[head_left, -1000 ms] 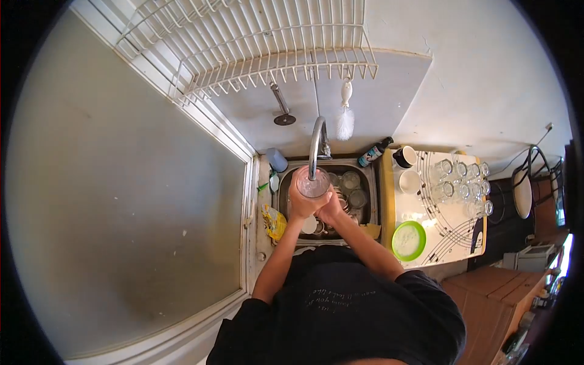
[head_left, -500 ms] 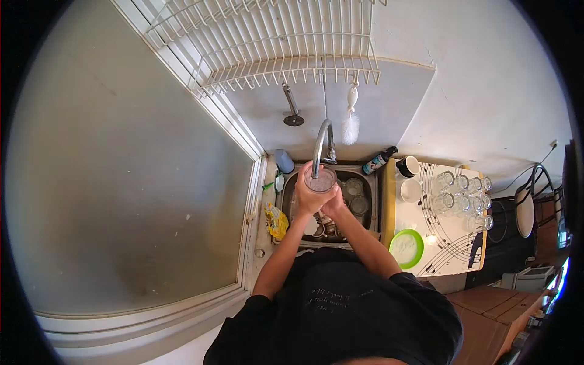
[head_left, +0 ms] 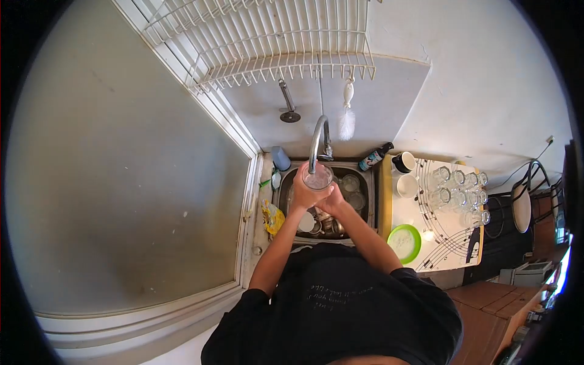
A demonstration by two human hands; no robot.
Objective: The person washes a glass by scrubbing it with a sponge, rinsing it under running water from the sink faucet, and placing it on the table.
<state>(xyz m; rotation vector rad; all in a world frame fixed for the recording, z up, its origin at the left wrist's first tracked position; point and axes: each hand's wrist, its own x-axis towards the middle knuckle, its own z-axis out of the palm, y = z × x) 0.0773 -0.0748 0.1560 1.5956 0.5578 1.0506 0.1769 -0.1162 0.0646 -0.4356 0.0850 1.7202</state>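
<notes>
A clear drinking glass (head_left: 319, 178) is held under the curved tap (head_left: 316, 141), its mouth facing up. My left hand (head_left: 304, 194) wraps round its left side, and my right hand (head_left: 331, 199) grips it from the right and below. Some of my fingers are hidden behind the glass and each other. Below lies the metal sink (head_left: 373, 213), with glasses (head_left: 354, 199) at its right side. A white cup (head_left: 306, 222) and several small metal pieces sit nearer my body.
To the right, a table (head_left: 438, 243) bears rows of glasses (head_left: 460, 198), white cups (head_left: 407, 186) and a green-rimmed bowl (head_left: 404, 243). A dark bottle (head_left: 376, 156) stands behind the sink. A yellow packet (head_left: 272, 219) lies on the left ledge. Above hangs a wire rack (head_left: 286, 67) with a bottle brush (head_left: 347, 115).
The whole view has shifted slightly as my head moved. Both hands keep the glass under the tap, with little change in their grip.
</notes>
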